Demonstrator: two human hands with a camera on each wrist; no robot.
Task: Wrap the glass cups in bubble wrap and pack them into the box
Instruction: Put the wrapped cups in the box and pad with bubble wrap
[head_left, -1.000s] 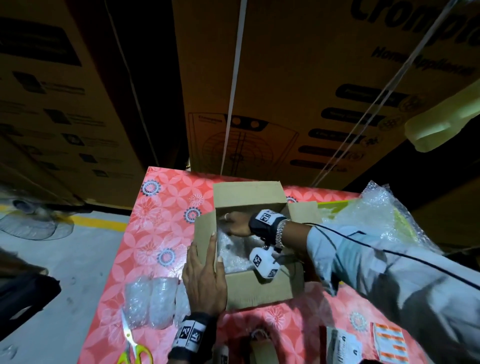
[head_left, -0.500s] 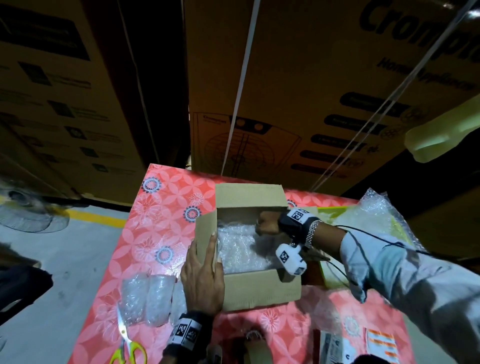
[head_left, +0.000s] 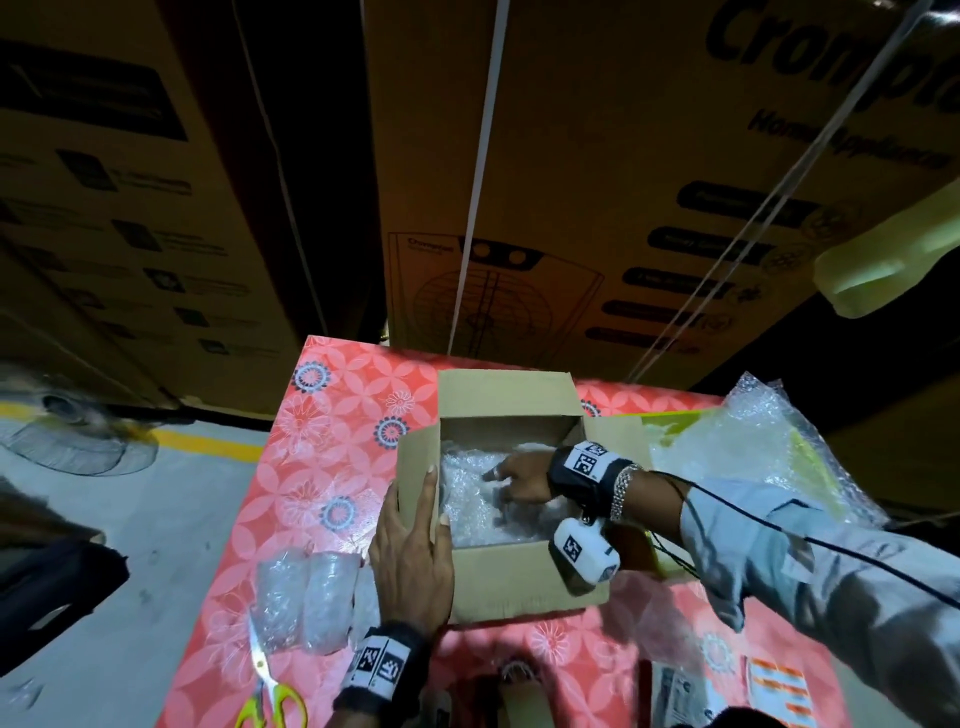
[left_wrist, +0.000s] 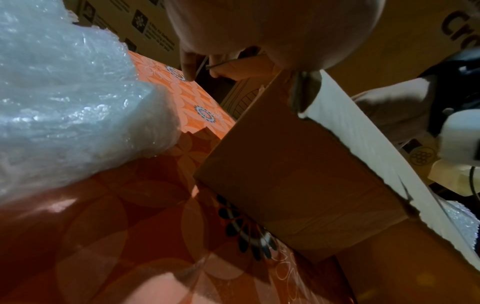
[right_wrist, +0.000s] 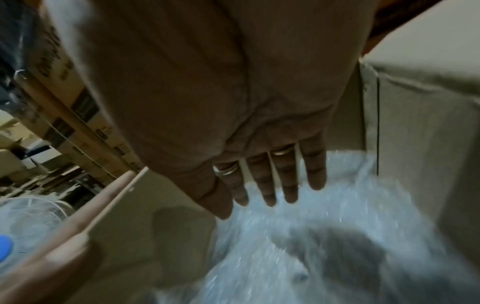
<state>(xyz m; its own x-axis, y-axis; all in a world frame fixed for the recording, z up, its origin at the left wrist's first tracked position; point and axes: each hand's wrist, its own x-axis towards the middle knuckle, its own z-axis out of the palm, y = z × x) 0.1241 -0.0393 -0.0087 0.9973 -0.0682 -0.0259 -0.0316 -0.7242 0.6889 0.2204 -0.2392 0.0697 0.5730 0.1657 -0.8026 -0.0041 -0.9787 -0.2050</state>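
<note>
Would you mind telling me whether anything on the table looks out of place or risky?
The scissors lie at the table's near-left corner, handles poking past the edge, so a nudge might drop them. Otherwise nothing stands out: the box sits upright, flaps open.

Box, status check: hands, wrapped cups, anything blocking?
Left hand flat on box flap. Right hand open inside, over bubble wrap. Two wrapped cups wait on table. Nothing blocking.
</note>
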